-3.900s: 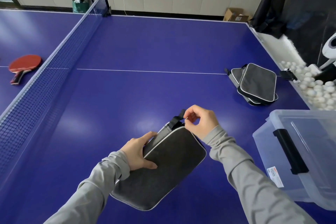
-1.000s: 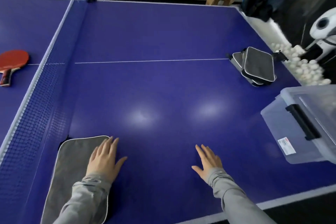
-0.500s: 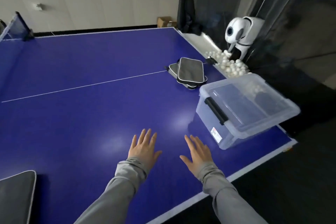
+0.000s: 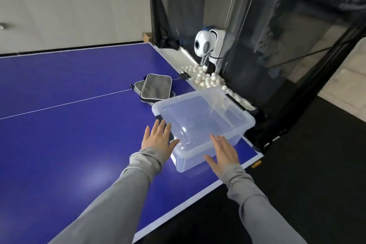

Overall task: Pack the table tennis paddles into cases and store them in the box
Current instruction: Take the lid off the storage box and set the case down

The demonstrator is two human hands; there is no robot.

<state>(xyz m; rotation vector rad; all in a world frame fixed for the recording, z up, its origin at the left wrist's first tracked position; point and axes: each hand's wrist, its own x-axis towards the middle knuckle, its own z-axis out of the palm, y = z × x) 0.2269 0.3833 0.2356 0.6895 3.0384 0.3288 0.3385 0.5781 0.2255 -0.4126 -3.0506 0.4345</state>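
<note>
A blue table-tennis bench (image 4: pixel 59 125) with white lines fills the left and middle of the head view. Two grey sleeves reach forward from the bottom edge.

The left hand (image 4: pixel 158 140) is spread flat with straight fingers at the near-left corner of a clear plastic storage box (image 4: pixel 233 132), its fingertips over the black latch handle (image 4: pixel 168 130) on the box's left side; it holds nothing. Whether the palm touches the box cannot be told.

Farther back, near the bench's white centre line, lies a small stack of dark grey zipped paddle cases with white piping (image 4: pixel 156 89), the top one set askew on the ones below. The cases are closed, so their contents are hidden. They lie just behind the box, outside it.

The clear box sits on the bench's near right corner, without a lid, and looks to hold nothing; the blue surface shows through its bottom.

The right hand (image 4: pixel 223 154) is also open with fingers straight, hovering at the box's near-right rim and gripping nothing.

Beyond the bench's right edge, a white trough (image 4: pixel 178 55) holds many white table-tennis balls (image 4: pixel 208 81), and a white ball-feeding machine (image 4: pixel 208 45) stands behind them against black netting (image 4: pixel 287 35).
</note>
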